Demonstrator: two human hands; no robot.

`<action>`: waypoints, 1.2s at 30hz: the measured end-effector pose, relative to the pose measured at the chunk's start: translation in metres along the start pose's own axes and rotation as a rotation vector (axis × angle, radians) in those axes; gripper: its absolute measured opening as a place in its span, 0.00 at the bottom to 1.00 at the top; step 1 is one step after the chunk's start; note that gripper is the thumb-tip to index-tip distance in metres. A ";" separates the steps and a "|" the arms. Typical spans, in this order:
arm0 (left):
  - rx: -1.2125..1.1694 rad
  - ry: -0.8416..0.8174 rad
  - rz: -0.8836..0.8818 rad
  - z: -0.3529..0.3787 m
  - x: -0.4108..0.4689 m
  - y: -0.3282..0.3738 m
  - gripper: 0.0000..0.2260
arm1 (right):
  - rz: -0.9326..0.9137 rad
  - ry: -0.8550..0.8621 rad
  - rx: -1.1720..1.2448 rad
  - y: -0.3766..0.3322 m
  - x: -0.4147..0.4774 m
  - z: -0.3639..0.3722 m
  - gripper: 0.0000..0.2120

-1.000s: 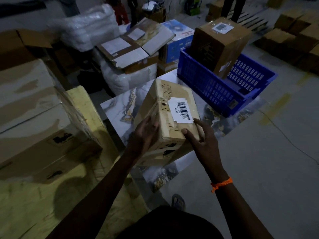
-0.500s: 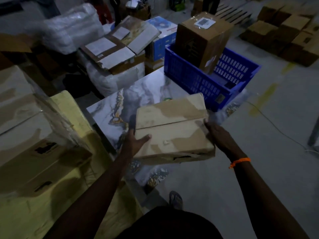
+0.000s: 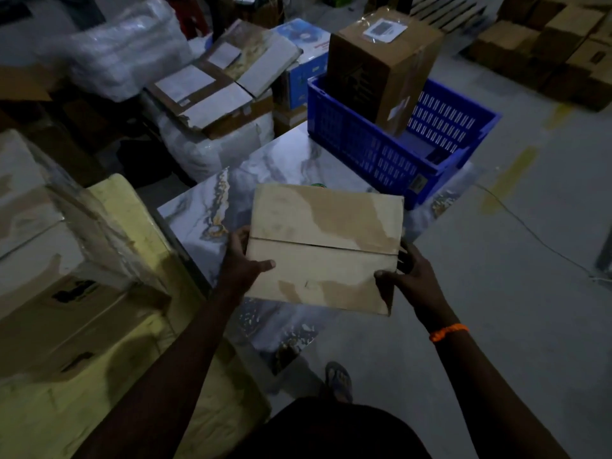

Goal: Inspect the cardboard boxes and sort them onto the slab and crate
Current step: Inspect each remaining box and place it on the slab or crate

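Person holding a box over the slab's near edge

The slab is lying ahead with the crate sitting at its far right corner, a tall carton standing inside. The box, long axis running left to right, is hanging between both hands: left hand clasping its left end, right hand gripping its right end, nearer the crate.
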State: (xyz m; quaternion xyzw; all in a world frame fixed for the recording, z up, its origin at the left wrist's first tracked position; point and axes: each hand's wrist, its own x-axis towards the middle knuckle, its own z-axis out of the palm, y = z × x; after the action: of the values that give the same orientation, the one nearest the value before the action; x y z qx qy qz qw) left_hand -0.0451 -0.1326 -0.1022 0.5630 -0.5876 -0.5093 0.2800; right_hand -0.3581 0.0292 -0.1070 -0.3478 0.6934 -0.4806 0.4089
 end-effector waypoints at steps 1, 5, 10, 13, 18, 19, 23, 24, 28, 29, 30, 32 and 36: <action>-0.023 0.003 0.023 -0.003 0.000 0.001 0.40 | -0.018 0.030 0.030 -0.003 0.003 0.001 0.36; -0.129 -0.016 0.043 -0.005 -0.009 0.006 0.21 | -0.041 0.172 0.178 -0.016 0.007 0.005 0.24; -0.359 -0.035 -0.208 -0.008 -0.041 -0.024 0.16 | 0.110 0.185 0.303 -0.002 -0.008 0.006 0.14; -0.395 -0.010 -0.293 -0.008 -0.050 -0.029 0.27 | 0.197 0.182 0.310 0.018 -0.023 0.008 0.13; -0.252 -0.026 -0.203 -0.011 -0.049 -0.019 0.25 | 0.256 0.194 0.292 0.014 -0.030 0.013 0.20; -0.240 -0.038 -0.192 -0.012 -0.047 -0.014 0.19 | 0.257 0.192 0.289 0.012 -0.029 0.014 0.22; -0.265 -0.048 -0.239 -0.011 -0.041 -0.002 0.20 | 0.263 0.192 0.301 0.004 -0.027 0.017 0.27; -0.294 -0.036 -0.267 -0.010 -0.042 -0.001 0.22 | 0.257 0.194 0.312 0.004 -0.027 0.018 0.26; -0.328 -0.043 -0.278 -0.004 -0.045 0.007 0.34 | 0.187 0.273 0.318 0.004 -0.031 0.017 0.16; -0.345 -0.055 -0.288 -0.001 -0.044 0.011 0.31 | 0.143 0.295 0.294 0.003 -0.032 0.013 0.14; -0.378 -0.069 -0.306 0.003 -0.043 0.016 0.25 | 0.096 0.313 0.277 0.000 -0.032 0.007 0.13; -0.425 -0.098 -0.332 0.008 -0.037 0.021 0.19 | 0.005 0.326 0.264 -0.013 -0.035 -0.006 0.11; 0.091 0.098 -0.032 -0.008 -0.013 0.005 0.20 | -0.148 0.255 0.216 -0.050 -0.040 -0.006 0.10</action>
State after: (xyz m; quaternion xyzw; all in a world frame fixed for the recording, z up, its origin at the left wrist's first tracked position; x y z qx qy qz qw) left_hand -0.0367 -0.1238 -0.0916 0.6085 -0.5868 -0.4584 0.2744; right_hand -0.3421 0.0521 -0.0491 -0.2884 0.6564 -0.6212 0.3162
